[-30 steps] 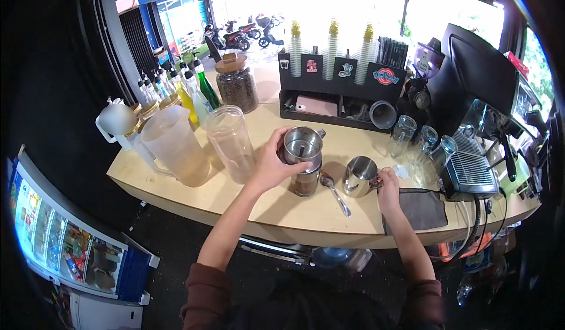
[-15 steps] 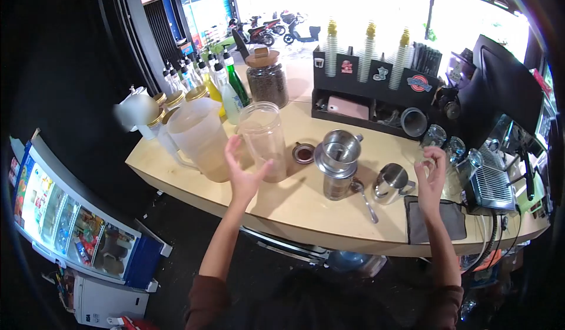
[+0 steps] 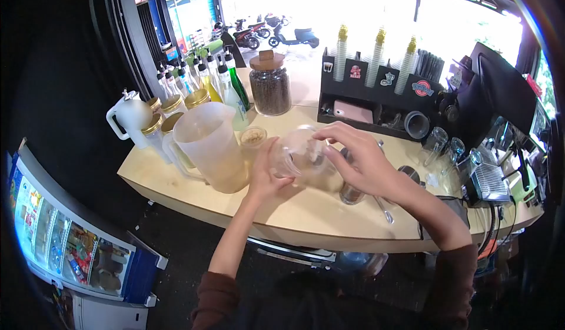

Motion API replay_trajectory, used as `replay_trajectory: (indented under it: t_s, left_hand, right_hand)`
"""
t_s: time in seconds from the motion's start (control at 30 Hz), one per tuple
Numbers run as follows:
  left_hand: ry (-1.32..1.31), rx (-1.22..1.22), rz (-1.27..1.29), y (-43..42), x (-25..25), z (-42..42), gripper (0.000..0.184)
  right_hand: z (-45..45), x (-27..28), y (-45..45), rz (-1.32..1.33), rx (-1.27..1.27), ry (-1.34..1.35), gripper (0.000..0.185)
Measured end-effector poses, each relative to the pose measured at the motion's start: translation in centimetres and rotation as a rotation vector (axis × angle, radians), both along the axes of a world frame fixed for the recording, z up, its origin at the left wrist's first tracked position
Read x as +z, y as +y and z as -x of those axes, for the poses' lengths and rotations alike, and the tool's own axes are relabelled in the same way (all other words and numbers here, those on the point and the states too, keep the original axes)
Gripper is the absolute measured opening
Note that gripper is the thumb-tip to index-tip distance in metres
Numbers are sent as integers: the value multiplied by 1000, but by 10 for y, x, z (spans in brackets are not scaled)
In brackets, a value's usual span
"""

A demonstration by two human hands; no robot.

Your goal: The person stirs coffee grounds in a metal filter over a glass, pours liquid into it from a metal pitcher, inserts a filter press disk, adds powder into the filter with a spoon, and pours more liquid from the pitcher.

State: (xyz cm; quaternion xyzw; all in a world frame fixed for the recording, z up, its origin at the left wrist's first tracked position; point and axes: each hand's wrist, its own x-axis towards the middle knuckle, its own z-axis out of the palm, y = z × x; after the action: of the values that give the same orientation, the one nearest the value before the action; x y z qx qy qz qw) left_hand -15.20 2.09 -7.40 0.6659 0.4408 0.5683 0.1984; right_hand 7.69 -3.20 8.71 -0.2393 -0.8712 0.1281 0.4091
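My left hand (image 3: 265, 174) is closed round the side of a clear plastic jar (image 3: 297, 159), which is tilted and blurred by motion. Across the jar's upper right side, my right hand (image 3: 362, 156) has its bent fingers and thumb against the plastic. Whether that hand also pinches a small part is unclear. Behind and below the right hand, a glass (image 3: 352, 194) shows partly, and the metal drip filter on it is mostly hidden. A spoon (image 3: 385, 211) lies beside the glass. The steel cup (image 3: 410, 173) is partly covered by my right forearm.
Left of my hands stands a frosted pitcher (image 3: 215, 147), with a small round container (image 3: 253, 136) behind it. Further back are a jar of coffee beans (image 3: 271, 88), pump bottles (image 3: 232, 88) and a black cup organizer (image 3: 376, 94). Glasses (image 3: 453, 150) and an espresso machine (image 3: 491, 171) stand right.
The jar has gone from upright to tilted and shifted right, with my left hand now gripping it. My right hand has come in from the right onto the jar.
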Motion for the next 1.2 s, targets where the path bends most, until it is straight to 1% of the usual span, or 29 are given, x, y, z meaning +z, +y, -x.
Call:
replay_trajectory:
  t_s: [0.03, 0.07, 0.2, 0.27, 0.3, 0.37, 0.4, 0.47, 0.5, 0.57, 0.6, 0.63, 0.7, 0.73, 0.77, 0.83, 0.87, 0.9, 0.97, 1.0, 1.07, 1.13, 1.17, 1.2]
  left_hand:
    - [140, -37, -104, 4, -5, 6, 99]
    - [279, -73, -214, 7, -8, 11, 99]
    - [195, -61, -274, 6, -17, 13, 99]
    - [147, -22, -226, 8, -21, 11, 98]
    - [146, -30, -235, 9, -19, 11, 98]
    - [225, -30, -271, 6, -20, 14, 96]
    - [225, -28, -266, 7, -24, 15, 96]
    - [67, -23, -167, 10, -32, 18, 96]
    - [62, -23, -163, 10, -33, 21, 96]
    - [-87, -70, -111, 10, -35, 26, 97]
    - [-99, -63, -107, 10, -35, 26, 97]
    - [-67, -78, -117, 8, -34, 26, 97]
    - [-31, -96, -125, 5, -30, 26, 98]
    - [1, -84, -150, 3, -28, 25, 97]
    - [35, -73, -177, 3, -26, 24, 97]
    - [34, -69, -201, 3, -27, 22, 97]
    - [31, -64, -226, 3, -27, 22, 97]
    - [34, -64, -224, 3, -28, 22, 97]
    - [105, -44, -267, 3, -28, 22, 96]
    - [107, -44, -266, 4, -28, 21, 96]
    - [112, -45, -298, 4, -28, 21, 96]
    - [107, -34, -264, -1, -26, 21, 96]
    - [99, -26, -233, -3, -25, 20, 95]
    - [94, -21, -229, -3, -26, 20, 95]
  right_hand:
    - [10, -1, 2, 109, 10, -38, 20]
    - [21, -9, 10, 65, -5, -60, 18]
    - [47, -4, 21, 17, -52, -109, 17]
    - [54, 8, 20, 58, -121, -271, 16]
    - [55, 10, 21, 50, -130, -270, 16]
    - [55, 8, 22, 142, -201, -377, 14]
    - [57, 8, 21, 146, -198, -379, 14]
    - [61, 15, 16, 112, -201, -114, 9]
    - [61, 18, 13, 115, -202, -118, 9]
    - [60, 21, 7, 163, -219, -32, 5]
    - [57, 20, 7, 221, -237, -189, 12]
    - [56, 10, 12, 225, -231, -198, 12]
    - [53, -23, 30, 192, -91, -407, 11]
    - [57, -32, 33, 97, -76, -496, 15]
    - [64, -37, 35, 97, -79, -494, 15]
    - [77, -44, 38, 348, -215, -882, 23]
    - [78, -63, 53, 349, -213, -878, 23]
    - [80, -94, 77, 34, -34, -934, 29]
    - [87, -138, 111, -283, 147, -966, 35]
    - [97, -144, 118, -381, 134, -1090, 38]
    - [99, -153, 127, -480, 123, -1210, 41]
    - [99, -124, 106, -88, 38, -1146, 39]
    - [95, -112, 97, -87, 44, -1149, 39]
    - [87, -100, 88, -10, 14, -1052, 36]
